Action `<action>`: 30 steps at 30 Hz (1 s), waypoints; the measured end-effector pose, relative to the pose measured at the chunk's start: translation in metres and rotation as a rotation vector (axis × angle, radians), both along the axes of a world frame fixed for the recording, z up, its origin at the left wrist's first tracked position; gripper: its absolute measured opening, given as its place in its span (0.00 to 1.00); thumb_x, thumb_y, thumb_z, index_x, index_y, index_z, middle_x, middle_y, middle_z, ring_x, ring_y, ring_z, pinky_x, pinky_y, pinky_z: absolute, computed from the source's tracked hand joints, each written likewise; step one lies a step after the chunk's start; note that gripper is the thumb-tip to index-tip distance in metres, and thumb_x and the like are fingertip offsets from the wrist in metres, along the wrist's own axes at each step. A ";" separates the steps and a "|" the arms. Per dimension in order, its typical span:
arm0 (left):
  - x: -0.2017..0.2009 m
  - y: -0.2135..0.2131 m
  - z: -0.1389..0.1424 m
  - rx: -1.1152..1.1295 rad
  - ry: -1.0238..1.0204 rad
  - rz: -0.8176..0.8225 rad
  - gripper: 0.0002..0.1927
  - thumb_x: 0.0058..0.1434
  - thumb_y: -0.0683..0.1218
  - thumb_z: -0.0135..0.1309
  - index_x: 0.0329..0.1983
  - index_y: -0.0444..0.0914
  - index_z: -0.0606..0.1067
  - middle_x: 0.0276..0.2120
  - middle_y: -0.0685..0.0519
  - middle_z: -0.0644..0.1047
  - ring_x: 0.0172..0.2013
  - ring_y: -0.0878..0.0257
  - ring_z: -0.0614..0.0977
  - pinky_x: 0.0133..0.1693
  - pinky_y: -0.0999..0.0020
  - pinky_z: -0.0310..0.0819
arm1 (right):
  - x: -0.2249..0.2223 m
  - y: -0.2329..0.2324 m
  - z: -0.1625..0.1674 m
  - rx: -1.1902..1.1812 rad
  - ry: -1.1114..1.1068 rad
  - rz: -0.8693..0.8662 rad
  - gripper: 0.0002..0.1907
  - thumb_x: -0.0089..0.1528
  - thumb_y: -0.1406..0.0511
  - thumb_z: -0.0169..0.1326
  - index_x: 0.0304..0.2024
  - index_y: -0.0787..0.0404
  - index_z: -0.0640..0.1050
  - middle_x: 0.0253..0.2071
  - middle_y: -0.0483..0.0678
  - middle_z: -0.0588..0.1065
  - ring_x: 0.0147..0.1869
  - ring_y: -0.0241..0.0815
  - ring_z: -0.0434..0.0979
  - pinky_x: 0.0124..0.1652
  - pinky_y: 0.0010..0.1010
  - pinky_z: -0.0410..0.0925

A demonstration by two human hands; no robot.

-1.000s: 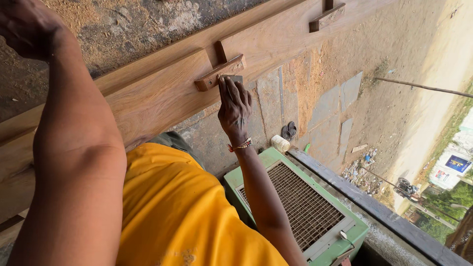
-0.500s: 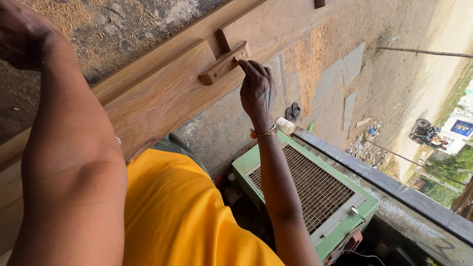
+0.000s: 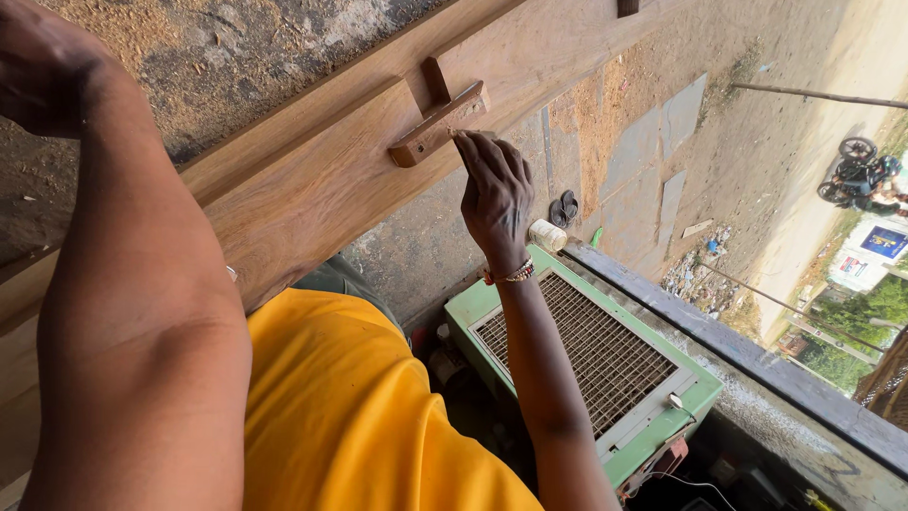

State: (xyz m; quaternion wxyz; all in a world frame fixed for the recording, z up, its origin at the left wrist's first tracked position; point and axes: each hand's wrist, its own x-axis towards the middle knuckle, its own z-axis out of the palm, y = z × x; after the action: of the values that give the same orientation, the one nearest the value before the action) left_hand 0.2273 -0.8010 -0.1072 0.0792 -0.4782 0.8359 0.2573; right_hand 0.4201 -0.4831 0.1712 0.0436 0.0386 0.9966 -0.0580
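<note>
A long wooden board (image 3: 312,189) runs diagonally across the view, with a small wooden block (image 3: 437,125) fixed on its face. My right hand (image 3: 497,194) is raised just below the block. Its fingers are pinched together and the fingertips touch the block's lower edge, where a tiny pale piece shows. A beaded band sits on that wrist. My left arm fills the left side. My left hand (image 3: 43,71) is curled at the top left, near the board's upper edge, blurred, and what it holds is hidden. My yellow shirt (image 3: 350,407) is below.
A green machine with a metal grille (image 3: 586,350) stands under my right forearm, with a small white container (image 3: 547,235) at its far corner. Dark sandals (image 3: 565,208) lie on the paved ground. A concrete ledge (image 3: 757,355) borders the right, and a motorbike (image 3: 856,175) is beyond it.
My right hand went from lying flat against the block to touching its lower edge with pinched fingertips. The view has shifted, and the left arm stays raised.
</note>
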 end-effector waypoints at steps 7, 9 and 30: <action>0.002 -0.003 0.007 0.050 -0.077 0.080 0.33 0.66 0.71 0.39 0.45 0.39 0.73 0.30 0.56 0.81 0.25 0.75 0.84 0.32 0.79 0.81 | 0.022 0.011 -0.022 0.139 0.033 0.190 0.26 0.62 0.75 0.54 0.63 0.58 0.76 0.63 0.48 0.75 0.66 0.50 0.73 0.61 0.44 0.66; 0.001 -0.002 0.007 0.062 -0.059 0.075 0.33 0.65 0.72 0.39 0.45 0.38 0.72 0.30 0.55 0.81 0.25 0.74 0.85 0.31 0.80 0.82 | 0.022 0.015 -0.017 0.116 0.020 0.184 0.26 0.62 0.76 0.54 0.63 0.57 0.77 0.62 0.47 0.76 0.66 0.50 0.74 0.61 0.43 0.67; 0.003 -0.007 -0.004 0.092 -0.004 0.136 0.30 0.67 0.67 0.39 0.43 0.38 0.75 0.28 0.59 0.82 0.25 0.77 0.83 0.30 0.82 0.80 | 0.002 0.013 -0.019 0.080 0.047 0.221 0.28 0.59 0.76 0.53 0.62 0.58 0.77 0.61 0.48 0.76 0.64 0.52 0.74 0.63 0.45 0.66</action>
State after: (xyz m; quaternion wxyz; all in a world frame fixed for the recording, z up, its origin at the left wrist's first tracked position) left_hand 0.2301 -0.8079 -0.1117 0.0853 -0.5303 0.7886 0.2992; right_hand 0.4221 -0.4699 0.1522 0.0247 -0.0710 0.9971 -0.0141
